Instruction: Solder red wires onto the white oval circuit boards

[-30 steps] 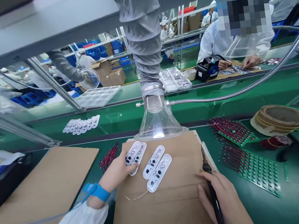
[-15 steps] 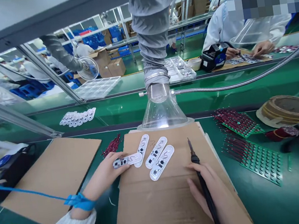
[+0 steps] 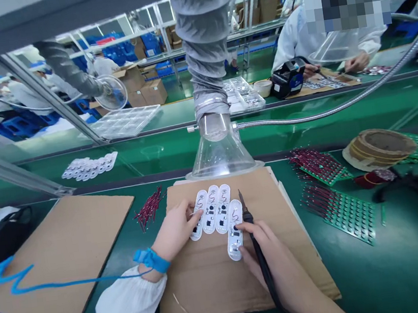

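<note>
Several white oval circuit boards (image 3: 211, 212) lie on a brown cardboard sheet (image 3: 210, 279) in front of me. Three stand side by side in a slanted row. The fingers of my left hand (image 3: 180, 229) close on the leftmost board (image 3: 201, 206), hiding part of it; a blue wrist strap (image 3: 151, 260) circles that wrist. My right hand (image 3: 273, 250) grips a black soldering iron (image 3: 257, 242), its tip pointing away from me. Thumb and fingers of this hand also touch the right-hand board (image 3: 236, 243), which sits lower than the row.
A clear fume hood (image 3: 219, 150) hangs beyond the cardboard. Red wires (image 3: 150, 208) lie left; green circuit panels (image 3: 350, 222) with red wires and a tape-wrapped round holder (image 3: 380, 152) are right. Another cardboard sheet (image 3: 53, 259) lies far left. A co-worker (image 3: 293, 37) sits opposite.
The boards are now lined up more evenly. My left hand has moved right and its board now lies beside the others. My right hand, still with the soldering iron, has moved left onto a board.
</note>
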A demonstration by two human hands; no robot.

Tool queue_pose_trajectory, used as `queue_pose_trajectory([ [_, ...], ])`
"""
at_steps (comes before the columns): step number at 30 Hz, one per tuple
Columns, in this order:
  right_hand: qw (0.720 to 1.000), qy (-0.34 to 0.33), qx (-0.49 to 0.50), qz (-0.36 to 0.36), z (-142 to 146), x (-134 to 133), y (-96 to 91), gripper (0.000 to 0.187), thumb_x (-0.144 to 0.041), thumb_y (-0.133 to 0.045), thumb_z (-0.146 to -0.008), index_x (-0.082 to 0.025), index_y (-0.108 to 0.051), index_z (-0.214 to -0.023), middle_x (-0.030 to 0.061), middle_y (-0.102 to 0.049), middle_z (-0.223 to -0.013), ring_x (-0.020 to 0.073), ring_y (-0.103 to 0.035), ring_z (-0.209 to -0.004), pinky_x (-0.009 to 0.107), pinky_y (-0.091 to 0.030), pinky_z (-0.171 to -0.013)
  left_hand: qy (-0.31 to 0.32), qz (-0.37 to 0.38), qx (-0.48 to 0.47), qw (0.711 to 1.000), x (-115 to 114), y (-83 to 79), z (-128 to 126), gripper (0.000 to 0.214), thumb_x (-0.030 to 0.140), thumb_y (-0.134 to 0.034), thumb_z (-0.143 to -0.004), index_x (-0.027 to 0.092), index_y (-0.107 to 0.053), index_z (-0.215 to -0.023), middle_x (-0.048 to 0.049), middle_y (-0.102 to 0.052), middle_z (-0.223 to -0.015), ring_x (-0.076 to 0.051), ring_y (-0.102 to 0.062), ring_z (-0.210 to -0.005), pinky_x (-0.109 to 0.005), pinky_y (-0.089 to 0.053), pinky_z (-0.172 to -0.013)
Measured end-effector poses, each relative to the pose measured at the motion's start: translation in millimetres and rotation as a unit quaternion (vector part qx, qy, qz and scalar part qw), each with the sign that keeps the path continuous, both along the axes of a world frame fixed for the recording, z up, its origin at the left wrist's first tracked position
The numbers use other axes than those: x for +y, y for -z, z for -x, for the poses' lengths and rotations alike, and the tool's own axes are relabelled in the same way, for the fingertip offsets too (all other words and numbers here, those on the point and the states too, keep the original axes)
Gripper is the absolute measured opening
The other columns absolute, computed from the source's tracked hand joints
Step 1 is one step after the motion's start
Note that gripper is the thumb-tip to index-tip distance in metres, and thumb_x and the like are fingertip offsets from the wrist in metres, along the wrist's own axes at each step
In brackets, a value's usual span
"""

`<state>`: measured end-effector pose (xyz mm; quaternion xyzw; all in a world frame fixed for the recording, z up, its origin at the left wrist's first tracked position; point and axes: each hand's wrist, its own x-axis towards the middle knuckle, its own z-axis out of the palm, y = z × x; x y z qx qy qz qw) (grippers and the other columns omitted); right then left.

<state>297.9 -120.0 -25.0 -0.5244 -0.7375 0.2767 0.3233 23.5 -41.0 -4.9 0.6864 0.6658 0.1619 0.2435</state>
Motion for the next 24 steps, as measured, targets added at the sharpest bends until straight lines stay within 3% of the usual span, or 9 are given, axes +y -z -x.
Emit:
queue_pose_trajectory([
  [6,0.999,0.000,-0.047,0.011,-23.3,3.9,-0.4,0.055,-0.015,-0.067,-0.103,-0.035,-0.053,-0.152,0.0082,-0.065,-0.140,0.0307,-0.075,-0.118,0.047,-0.067,-0.096,0.040,0.000,-0.061,0.997,-2.0,6.0,-16.0,0.030,0.049,-0.062,-0.103,0.023,-0.062,-0.116,-0.0067,-0.075,-0.107,-0.029,-0.075,-0.099,-0.039,-0.053,-0.084],
  [11,0.998,0.001,-0.063,-0.026,-39.4,35.2,-1.0,0.042,-0.019,-0.056,-0.110,-0.030,-0.053,-0.151,0.0112,-0.064,-0.139,0.0325,-0.073,-0.124,0.049,-0.066,-0.098,0.046,-0.027,-0.058,0.997,9.5,13.4,-25.9,0.023,0.047,-0.059,-0.106,0.024,-0.060,-0.110,-0.0054,-0.074,-0.105,-0.028,-0.073,-0.096,-0.039,-0.051,-0.082],
  [17,0.994,0.045,-0.042,-0.085,-16.2,67.2,4.2,0.036,-0.026,-0.064,-0.109,-0.023,-0.059,-0.144,0.0154,-0.066,-0.130,0.0369,-0.069,-0.123,0.056,-0.062,-0.104,0.038,-0.059,-0.011,0.997,11.5,16.3,-34.4,0.021,0.045,-0.055,-0.110,0.024,-0.060,-0.108,-0.0030,-0.071,-0.092,-0.027,-0.069,-0.083,-0.035,-0.042,-0.070],
  [24,0.995,0.038,-0.062,-0.073,-18.1,42.5,2.7,0.040,-0.022,-0.070,-0.108,-0.025,-0.056,-0.145,0.0117,-0.064,-0.127,0.0329,-0.068,-0.115,0.051,-0.062,-0.098,0.090,-0.056,-0.104,0.989,0.2,11.5,-26.0,0.025,0.045,-0.063,-0.104,0.023,-0.066,-0.117,-0.0006,-0.072,-0.092,-0.021,-0.067,-0.077,-0.033,-0.045,-0.071],
])
